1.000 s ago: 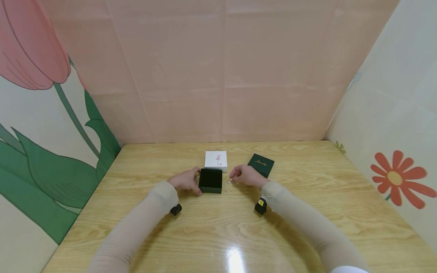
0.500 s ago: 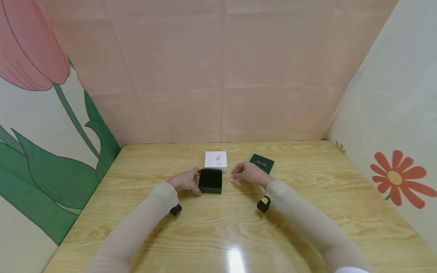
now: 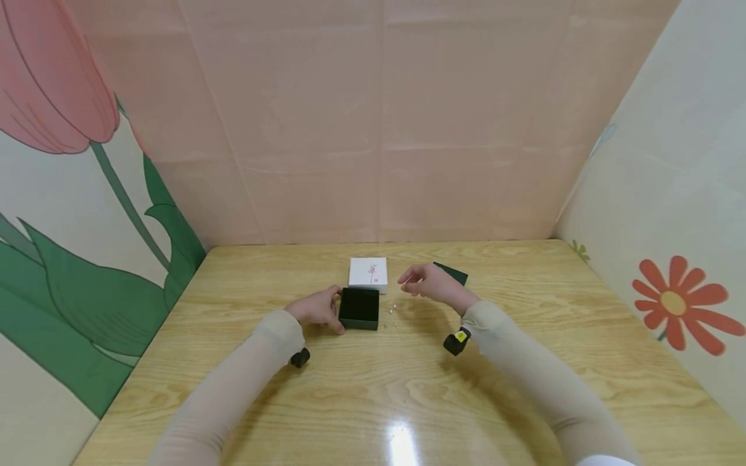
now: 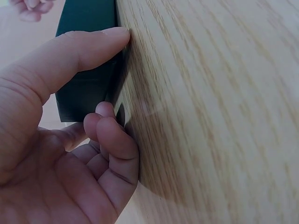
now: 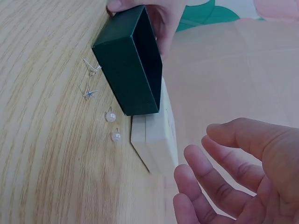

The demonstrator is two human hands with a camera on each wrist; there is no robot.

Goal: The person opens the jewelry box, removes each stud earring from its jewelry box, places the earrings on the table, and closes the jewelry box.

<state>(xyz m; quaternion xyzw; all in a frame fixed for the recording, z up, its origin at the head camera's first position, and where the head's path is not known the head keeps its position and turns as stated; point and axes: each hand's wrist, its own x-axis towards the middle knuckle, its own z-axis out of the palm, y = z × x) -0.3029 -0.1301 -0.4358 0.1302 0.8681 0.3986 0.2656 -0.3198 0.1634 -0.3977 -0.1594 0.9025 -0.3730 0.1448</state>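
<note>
My left hand (image 3: 317, 307) holds a small dark green jewelry box (image 3: 358, 324) at its left side, thumb on one wall and fingers at another. The box lies open side up on the table, its inside dark. Right of it, a pair of pearl stud earrings (image 5: 110, 116) and two star-shaped earrings (image 5: 89, 94) rest on the wood. My right hand (image 3: 432, 283) hovers to the right of the earrings, fingers loosely bent and thumb apart, with nothing in its grasp. Partly hidden behind that hand is the dark green lid (image 3: 454, 274).
A white box (image 3: 368, 273) with a pink flower print stands just behind the green box. The wooden table (image 3: 373, 388) runs back to a pink wall covering, with painted flower panels on both sides.
My right hand has risen and drawn back right, away from the pearl earrings, its fingers parting; it covers more of the green lid. My left hand and the box have stayed still.
</note>
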